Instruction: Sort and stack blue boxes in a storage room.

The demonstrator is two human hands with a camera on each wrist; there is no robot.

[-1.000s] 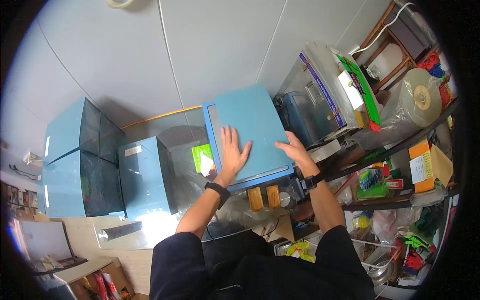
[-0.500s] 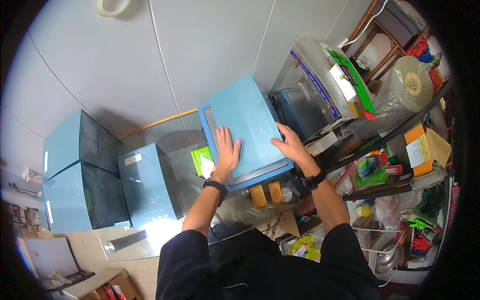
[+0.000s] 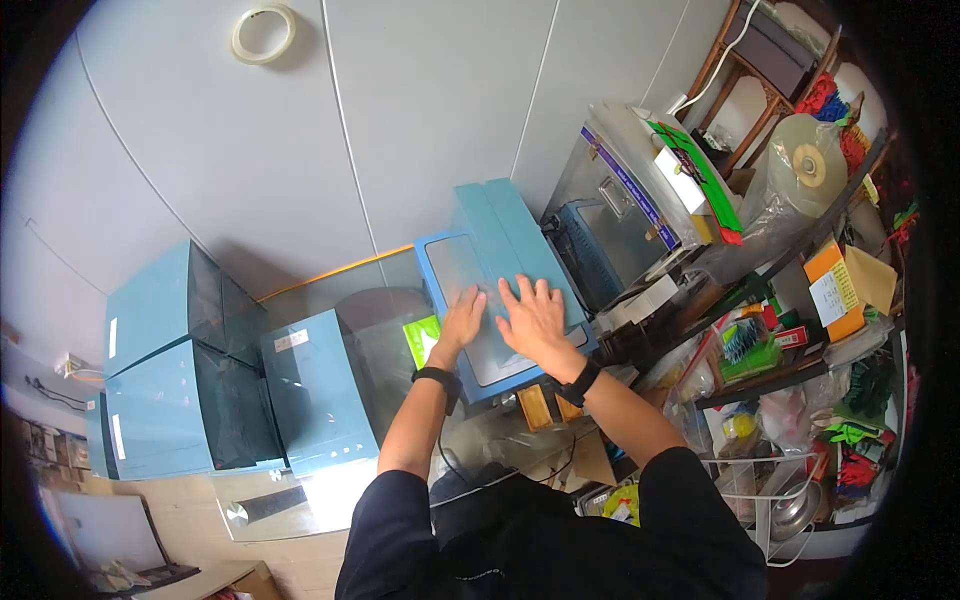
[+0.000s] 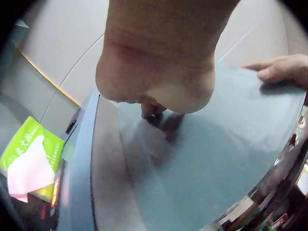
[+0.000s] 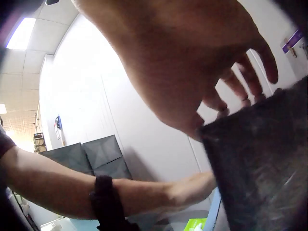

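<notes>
A light blue box [image 3: 498, 222] with a crease down its top and a dark side [image 5: 260, 159] lies over the right part of a blue-framed machine [image 3: 520, 379] with a grey top. My right hand [image 3: 538, 322] rests on the blue top, fingers spread. In the right wrist view, its fingertips reach over the dark side's upper edge. To its left, my left hand [image 3: 460, 322] lies with extended fingers beside the box's left edge, over the grey top. In the left wrist view, the left palm hides most of its own fingers.
Several blue boxes [image 3: 310, 390] stand at the left. A green packet [image 3: 421, 338] lies left of the machine. A metal case [image 3: 610, 190] stands at its right, by a crowded shelf [image 3: 740, 370]. A tape roll [image 3: 263, 34] hangs on the wall.
The blue top, earlier one broad flat panel, now shows a crease and covers less of the machine. My right hand has moved left from its right edge onto it.
</notes>
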